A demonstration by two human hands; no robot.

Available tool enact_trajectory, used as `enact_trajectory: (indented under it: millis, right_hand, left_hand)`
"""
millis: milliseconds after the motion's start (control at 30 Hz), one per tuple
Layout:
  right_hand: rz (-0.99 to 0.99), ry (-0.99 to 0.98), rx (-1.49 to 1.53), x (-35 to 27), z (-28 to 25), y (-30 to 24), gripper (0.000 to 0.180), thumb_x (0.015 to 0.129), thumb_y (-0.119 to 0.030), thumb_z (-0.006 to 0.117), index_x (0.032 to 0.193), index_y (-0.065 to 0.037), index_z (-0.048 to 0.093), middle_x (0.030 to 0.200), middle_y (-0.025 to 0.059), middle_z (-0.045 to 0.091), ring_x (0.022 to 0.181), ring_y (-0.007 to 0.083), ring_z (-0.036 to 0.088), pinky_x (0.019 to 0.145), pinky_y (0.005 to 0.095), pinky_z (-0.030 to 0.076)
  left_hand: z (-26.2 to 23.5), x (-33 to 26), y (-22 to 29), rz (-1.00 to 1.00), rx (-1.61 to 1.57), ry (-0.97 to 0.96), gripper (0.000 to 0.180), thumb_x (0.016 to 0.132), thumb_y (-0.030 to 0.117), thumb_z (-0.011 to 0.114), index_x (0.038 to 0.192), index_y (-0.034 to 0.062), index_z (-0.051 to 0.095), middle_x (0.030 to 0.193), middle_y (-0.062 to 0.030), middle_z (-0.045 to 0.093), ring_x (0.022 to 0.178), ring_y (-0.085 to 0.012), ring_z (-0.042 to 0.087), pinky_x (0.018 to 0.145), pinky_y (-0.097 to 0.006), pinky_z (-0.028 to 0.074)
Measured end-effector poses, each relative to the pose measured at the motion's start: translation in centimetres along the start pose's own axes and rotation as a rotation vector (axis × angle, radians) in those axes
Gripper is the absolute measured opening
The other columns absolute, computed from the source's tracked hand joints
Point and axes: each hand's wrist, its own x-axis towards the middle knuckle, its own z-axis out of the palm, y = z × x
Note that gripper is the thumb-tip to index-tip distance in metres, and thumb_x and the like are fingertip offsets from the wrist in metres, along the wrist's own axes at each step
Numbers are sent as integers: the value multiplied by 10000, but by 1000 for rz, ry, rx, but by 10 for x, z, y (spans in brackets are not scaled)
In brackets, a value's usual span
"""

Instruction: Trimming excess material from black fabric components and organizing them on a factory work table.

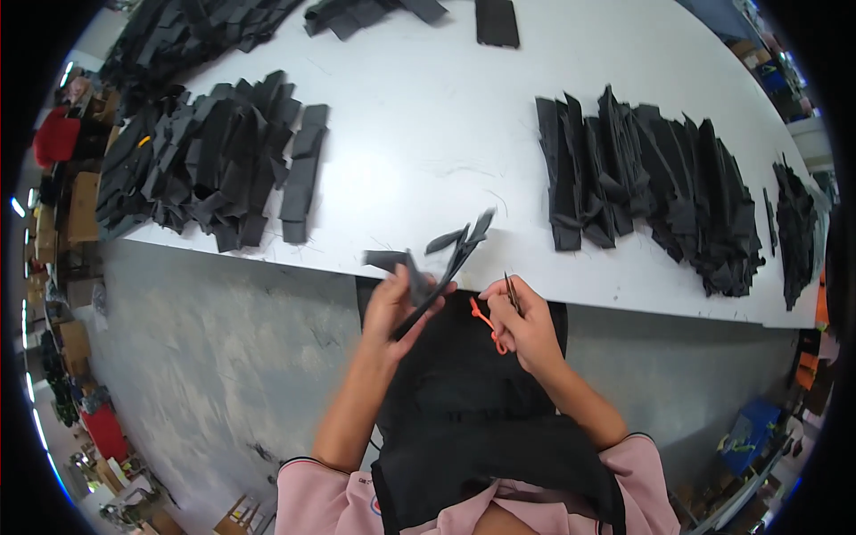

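My left hand (392, 312) is closed round several folded black fabric strips (446, 272), just off the near edge of the table. Their upper ends fan out over the white top and look slightly blurred. To the right, my right hand (528, 330) grips a small pair of thread snips (512, 292), with dark pointed blades sticking up past the fingers. From the same hand hangs an orange cord-like piece (487, 323) with a loop at its lower end; how it joins the snips is hidden. The two hands are apart, and the snips do not touch the fabric.
On the white table (428, 116) a heap of black fabric pieces (214, 160) lies left, beside a separate folded strip (305, 174). Another row of black pieces (642, 178) lies right. A dark flat rectangular object (497, 22) is at the far side. Loose threads dot the tabletop.
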Motion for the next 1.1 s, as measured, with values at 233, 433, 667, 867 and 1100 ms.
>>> enact_trajectory:
  millis: [233, 433, 667, 867, 1100]
  right_hand:
    - [-30, 12, -93, 5, -21, -3, 229, 970, -181, 413, 993, 13, 534, 569, 41, 528, 410, 47, 386, 392, 180, 309]
    - [-206, 127, -265, 23, -23, -25, 218, 956, -170, 435, 987, 4, 561, 790, 75, 620, 514, 39, 450, 460, 169, 341]
    - [-657, 471, -860, 51, -74, -61, 82, 844, -14, 556, 883, 48, 594, 752, 100, 524, 656, 181, 543, 604, 266, 422]
    - [-463, 710, -1193, 93, -113, -88, 308, 803, -224, 652, 1044, -68, 540, 1007, 103, 546, 836, 325, 602, 717, 401, 479]
    - [-337, 677, -1357, 109, -108, -88, 415, 798, -263, 667, 1073, -4, 495, 1040, 167, 481, 832, 385, 607, 681, 462, 495]
  left_hand:
    - [26, -3, 43, 263, 313, 3, 400, 941, 379, 451, 971, -14, 518, 929, -178, 626, 859, -301, 640, 762, -406, 533]
    - [22, -12, 174, 845, 1106, -68, 193, 930, 124, 461, 1078, 25, 537, 1128, -123, 596, 1168, -239, 496, 1006, -360, 355]
    - [-19, 6, 183, 1035, 2241, 519, 551, 721, -132, 453, 1189, 134, 570, 1347, -113, 435, 1291, -327, 339, 1042, -451, 253]
    - [-10, 34, 130, 896, 2379, 159, 356, 783, 186, 642, 1135, 145, 599, 1440, -101, 297, 1357, -305, 214, 1065, -542, 150]
    - [-15, 64, 121, 968, 2248, 596, 451, 779, 187, 656, 1186, 39, 532, 1473, -142, 208, 1368, -336, 165, 1066, -535, 166]
